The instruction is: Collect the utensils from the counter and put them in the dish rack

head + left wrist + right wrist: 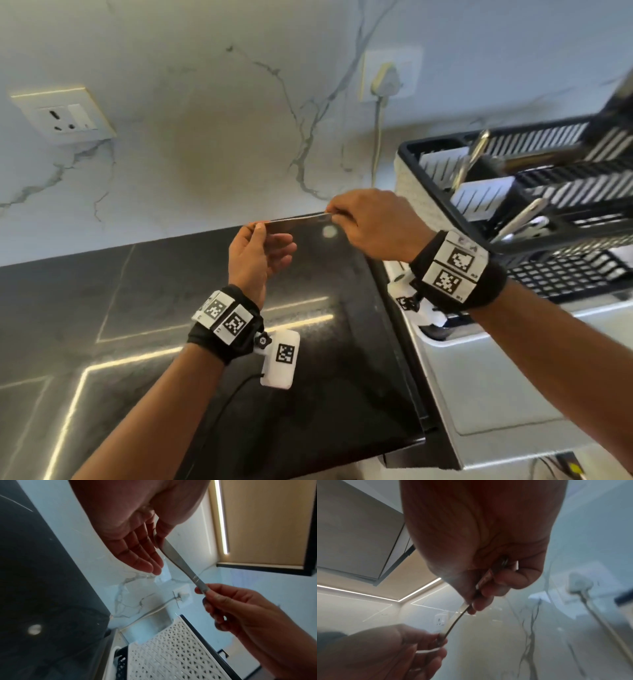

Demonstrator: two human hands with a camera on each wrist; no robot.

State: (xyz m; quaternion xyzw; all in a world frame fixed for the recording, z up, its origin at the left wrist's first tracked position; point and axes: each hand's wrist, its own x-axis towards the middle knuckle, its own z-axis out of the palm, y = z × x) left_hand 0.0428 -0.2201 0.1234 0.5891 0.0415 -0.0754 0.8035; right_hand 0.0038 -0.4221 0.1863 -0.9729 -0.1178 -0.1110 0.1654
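Pinching one end of the utensil [297, 219], my right hand [373, 222] has its thumb and forefinger tight on the metal, the other fingers curled under. My left hand [258, 255] takes the opposite end between thumb [160, 534] and forefinger, while its remaining fingers [140, 555] lie straight and spread below, off the metal. I call it a loose two-point grip on that side, firm on the right. I cannot tell whether this is a knife or a spoon: each end is buried in a hand, and the right wrist view is blurred. Its long axis runs left to right, nearly level, the right end slightly higher and farther. It hangs above the dark worktop [325, 342], near the wall, just left of the rack [428, 164]. Other utensils [471, 157] already stand in the rack's slots; the rack's far right side is cut off.
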